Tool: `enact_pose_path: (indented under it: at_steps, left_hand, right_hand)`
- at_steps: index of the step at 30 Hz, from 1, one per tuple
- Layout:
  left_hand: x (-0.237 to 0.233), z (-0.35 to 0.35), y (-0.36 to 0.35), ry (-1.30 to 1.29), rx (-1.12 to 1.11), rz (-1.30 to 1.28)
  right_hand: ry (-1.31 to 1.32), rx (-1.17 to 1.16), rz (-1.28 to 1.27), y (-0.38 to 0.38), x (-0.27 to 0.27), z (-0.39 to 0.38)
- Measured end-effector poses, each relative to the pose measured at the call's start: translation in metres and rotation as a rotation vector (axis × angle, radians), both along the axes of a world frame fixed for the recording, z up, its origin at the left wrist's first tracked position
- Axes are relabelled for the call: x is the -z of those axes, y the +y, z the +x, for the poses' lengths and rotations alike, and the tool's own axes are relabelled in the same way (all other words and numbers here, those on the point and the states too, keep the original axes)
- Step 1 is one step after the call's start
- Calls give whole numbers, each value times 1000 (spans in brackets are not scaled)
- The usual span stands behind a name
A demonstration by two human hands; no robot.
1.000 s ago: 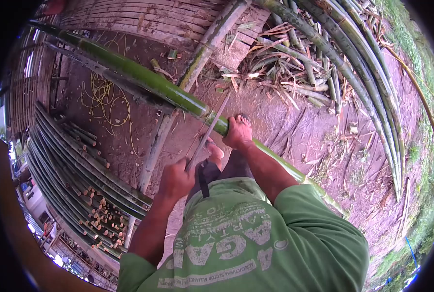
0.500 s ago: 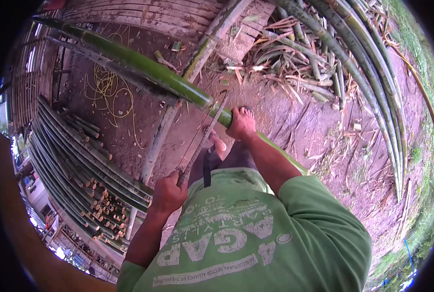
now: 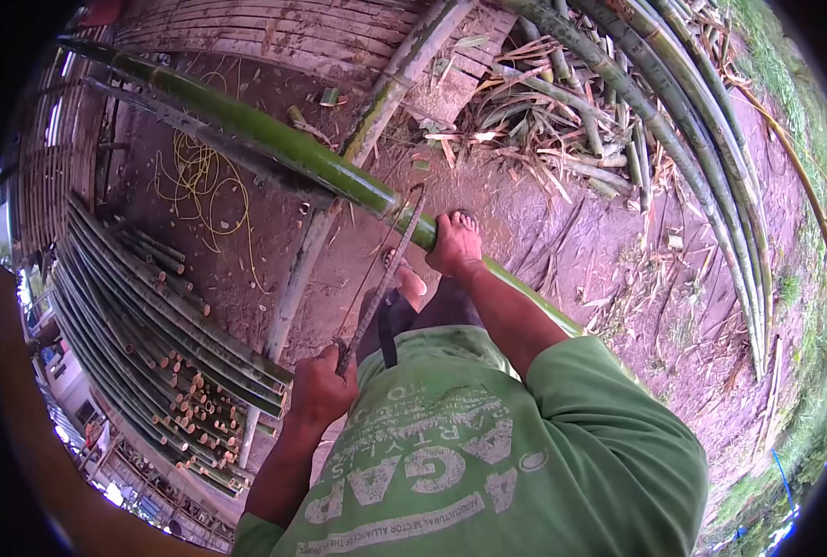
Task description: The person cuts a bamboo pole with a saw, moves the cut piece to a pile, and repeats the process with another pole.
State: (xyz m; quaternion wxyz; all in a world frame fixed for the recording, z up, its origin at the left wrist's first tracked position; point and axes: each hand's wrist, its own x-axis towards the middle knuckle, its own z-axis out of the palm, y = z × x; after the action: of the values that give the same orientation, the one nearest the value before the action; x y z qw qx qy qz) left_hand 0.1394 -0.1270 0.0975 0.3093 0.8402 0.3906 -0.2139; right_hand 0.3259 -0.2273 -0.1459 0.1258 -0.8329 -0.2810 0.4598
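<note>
Just left of the right hand (image 3: pixel 454 245), laid the saw (image 3: pixel 382 278) across the green bamboo pole (image 3: pixel 274 147). Clamped that hand round the pole, holding it steady. Wrapped the left hand (image 3: pixel 321 388) tight on the saw handle, low by the shirt. Looked mid-cut, depth not visible. Called for a long, straight push next, with the pole kept from rolling.

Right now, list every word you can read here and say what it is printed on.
"AGAP": large white letters on the green shirt, upside down in this view.
"AGRICULTURAL SECTOR ALLIANCE OF THE PHILIPPINES": small white band next to it, only just legible.
Outlined line on the other side of "AGAP": creased, not surely readable.
Saw in the left hand, bamboo pole in the right hand: no text.
</note>
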Motion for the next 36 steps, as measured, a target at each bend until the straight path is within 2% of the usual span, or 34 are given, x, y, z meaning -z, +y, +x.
enact_pose_path:
  at_steps: [1, 3, 5, 7, 8, 10, 13, 14, 16, 18, 19, 20, 21, 23, 24, 27, 29, 30, 32, 35, 36]
  left_hand:
    - [11, -1, 2, -24, 12, 10]
    - [83, 43, 23, -82, 41, -15]
    - [111, 79, 24, -136, -21, -5]
    - [75, 48, 11, -89, 10, 6]
    - [58, 38, 10, -80, 38, 22]
    - [-7, 0, -3, -11, -13, -9]
    - [-14, -13, -5, -37, 40, 39]
    - [9, 2, 3, -30, 20, 4]
    - [101, 42, 21, -84, 38, 38]
    - [119, 72, 23, -85, 24, 32]
    - [112, 78, 22, -74, 10, 34]
    - [85, 63, 16, -85, 3, -3]
    - [59, 46, 15, -95, 24, 11]
    - [-5, -18, -7, 25, 25, -25]
    - [-11, -22, -5, 51, 28, -25]
    - [42, 5, 12, -44, 21, -42]
    - [125, 51, 27, -132, 62, 44]
    - [127, 56, 25, -120, 60, 37]
    - [119, 58, 24, -93, 60, 43]
    - [23, -1, 0, -29, 3, -20]
    - [8, -9, -2, -25, -33, -38]
  right_hand:
    - [-21, -5, 4, 0, 3, 2]
    - [-56, -26, 10, -2, 5, -1]
    - [-19, -45, -61, -1, 9, 3]
    - [-13, -60, -79, 0, 8, -2]
    - [-112, -86, -15, -3, 13, -3]
    - [13, -65, -47, -5, 7, -12]
    - [-44, -65, -43, 0, 7, -3]
    - [-39, -54, -40, 0, 8, -1]
    - [-27, -41, -60, 1, 8, -3]
    - [-29, -80, -94, 0, 13, 2]
    - [-19, -106, -105, -1, 15, 0]
    - [-103, -116, -100, -1, 17, -6]
    - [-82, -97, -77, 0, 19, -4]
    - [21, -68, -83, 2, 13, -2]
    - [-59, -90, -79, -1, 15, -6]
    - [-105, -53, -29, -3, 20, -9]
    - [-97, -57, -46, 1, 25, 1]
    - [-77, -65, -56, -2, 22, -4]
    - [-69, -91, -94, -9, 13, -17]
    - [-70, -104, -79, 2, 9, -3]
    - [-76, -102, -76, -1, 12, -12]
